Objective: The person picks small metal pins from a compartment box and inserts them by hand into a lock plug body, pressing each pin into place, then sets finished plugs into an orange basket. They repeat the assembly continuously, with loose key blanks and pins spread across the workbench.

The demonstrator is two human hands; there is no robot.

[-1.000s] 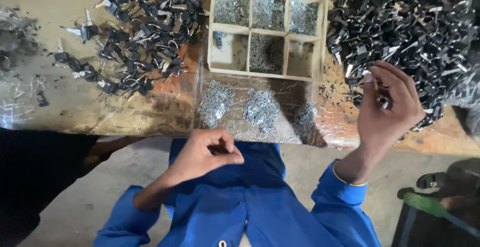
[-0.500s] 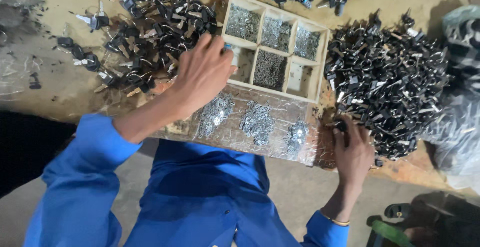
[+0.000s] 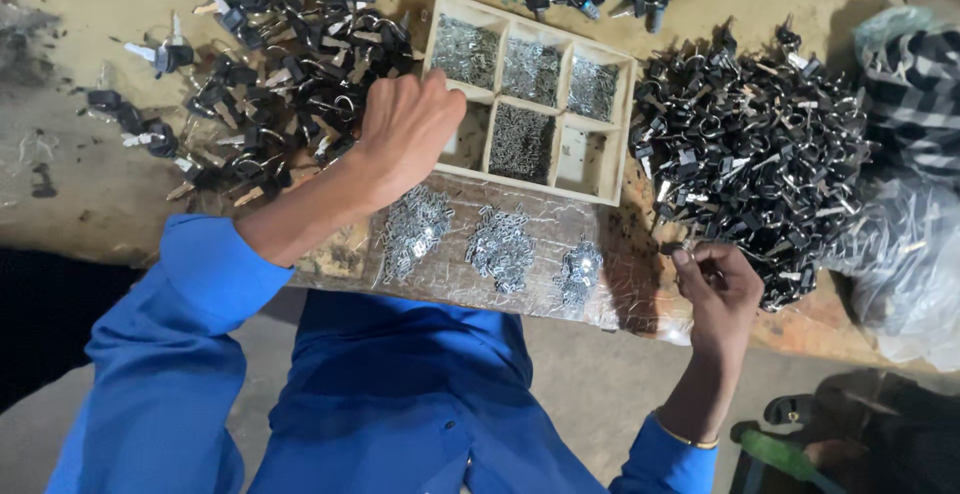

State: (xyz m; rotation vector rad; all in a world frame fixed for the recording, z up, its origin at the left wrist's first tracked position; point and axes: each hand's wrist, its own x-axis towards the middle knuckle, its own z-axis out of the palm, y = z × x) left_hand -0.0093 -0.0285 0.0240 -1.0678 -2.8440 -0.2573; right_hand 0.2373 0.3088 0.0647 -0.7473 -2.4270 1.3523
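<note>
Left hand: reaches over the near left compartment of the wooden divided tray; fingers curled together, and I cannot tell whether they pinch anything.
Right hand: at the near edge of the big pile of black-headed keys; fingers clamped on a small dark part (too small to name).
Tray contents: small silvery metal pieces fill most compartments; the near right one looks almost bare.
Plastic sheet: lies just before the tray and carries three little heaps of the same silvery bits.
Second key pile: left of the tray, looser, spread out.
Progress: my judgement, a long way to go; both piles are large.
Bench: worn, stained, brownish top.
Room: grey floor below; clear plastic bag and checked cloth at right.
</note>
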